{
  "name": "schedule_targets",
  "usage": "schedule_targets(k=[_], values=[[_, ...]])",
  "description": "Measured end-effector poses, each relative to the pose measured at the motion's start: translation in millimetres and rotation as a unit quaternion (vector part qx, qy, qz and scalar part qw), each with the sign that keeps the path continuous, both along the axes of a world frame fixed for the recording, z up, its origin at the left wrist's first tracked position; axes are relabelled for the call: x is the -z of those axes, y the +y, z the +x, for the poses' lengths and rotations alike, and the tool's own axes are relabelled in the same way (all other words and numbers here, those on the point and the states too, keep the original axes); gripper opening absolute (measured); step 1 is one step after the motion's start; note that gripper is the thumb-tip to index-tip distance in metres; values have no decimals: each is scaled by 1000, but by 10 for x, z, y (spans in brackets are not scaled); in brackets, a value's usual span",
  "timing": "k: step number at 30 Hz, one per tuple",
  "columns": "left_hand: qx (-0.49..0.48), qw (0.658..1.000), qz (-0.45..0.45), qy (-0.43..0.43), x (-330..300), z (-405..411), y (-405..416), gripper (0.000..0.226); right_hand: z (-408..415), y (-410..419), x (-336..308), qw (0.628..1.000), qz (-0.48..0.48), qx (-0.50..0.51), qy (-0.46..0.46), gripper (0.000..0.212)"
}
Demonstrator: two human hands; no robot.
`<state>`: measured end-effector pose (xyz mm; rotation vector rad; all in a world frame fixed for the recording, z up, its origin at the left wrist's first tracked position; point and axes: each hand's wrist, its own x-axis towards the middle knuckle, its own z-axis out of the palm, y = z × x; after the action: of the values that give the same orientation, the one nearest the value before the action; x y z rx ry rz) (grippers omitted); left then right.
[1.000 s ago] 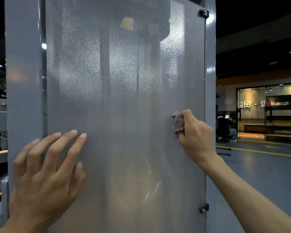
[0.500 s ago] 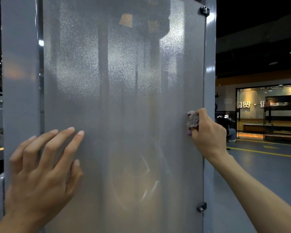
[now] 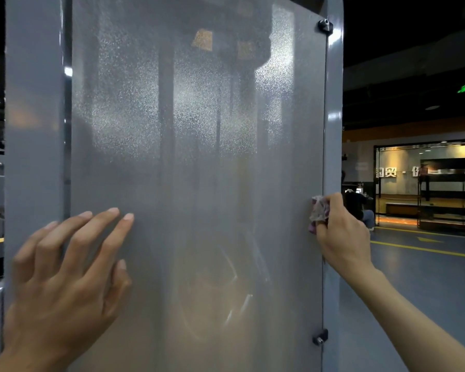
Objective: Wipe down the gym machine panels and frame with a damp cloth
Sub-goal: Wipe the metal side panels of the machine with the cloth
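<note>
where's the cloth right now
In the head view the cloth is bunched in the right hand, at the right edge of the frosted panel, between its two black mounting clips.

The frosted panel [image 3: 199, 157] ran past the top and bottom edges and let only vague dark shapes of the machine's inside show through. Most of the cloth [image 3: 318, 210] was hidden inside the right hand [image 3: 341, 234], with only a crumpled end showing. The left hand [image 3: 65, 285] was slightly blurred, its wrist cut off at the lower edge.

Crumpled cloth [image 3: 318, 210] at frosted panel's [image 3: 193, 157] right edge
</note>
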<state>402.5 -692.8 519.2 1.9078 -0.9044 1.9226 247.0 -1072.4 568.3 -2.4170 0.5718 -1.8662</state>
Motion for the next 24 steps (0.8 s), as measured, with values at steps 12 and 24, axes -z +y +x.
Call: schedule_targets(k=[12,24], values=[[33,999,4,20,11,48,4,53,-269,-138,-643,984,-177,29,-20,31],[21,1000,6,8,-8,32,0,53,-140,-89,304,987,-162,-9,8,46]])
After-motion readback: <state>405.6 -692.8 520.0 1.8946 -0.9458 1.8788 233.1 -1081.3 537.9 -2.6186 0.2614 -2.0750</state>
